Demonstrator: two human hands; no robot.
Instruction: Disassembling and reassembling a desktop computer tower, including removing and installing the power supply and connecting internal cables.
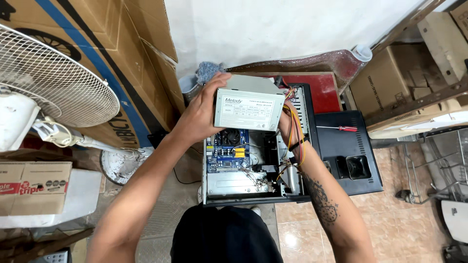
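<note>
We can't really see the right hand (284, 122), it's tucked behind the grey power supply (248, 108). That box also covers the top of the blue motherboard (227, 152). The white fan (48, 83) gets chopped off by the left edge.

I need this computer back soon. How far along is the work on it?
Done: the side panel is off, screwdriver lying on it. In hand: both hands, left hand and right hand, hold the power supply above the open case. Left: its wires run into the case.
</note>
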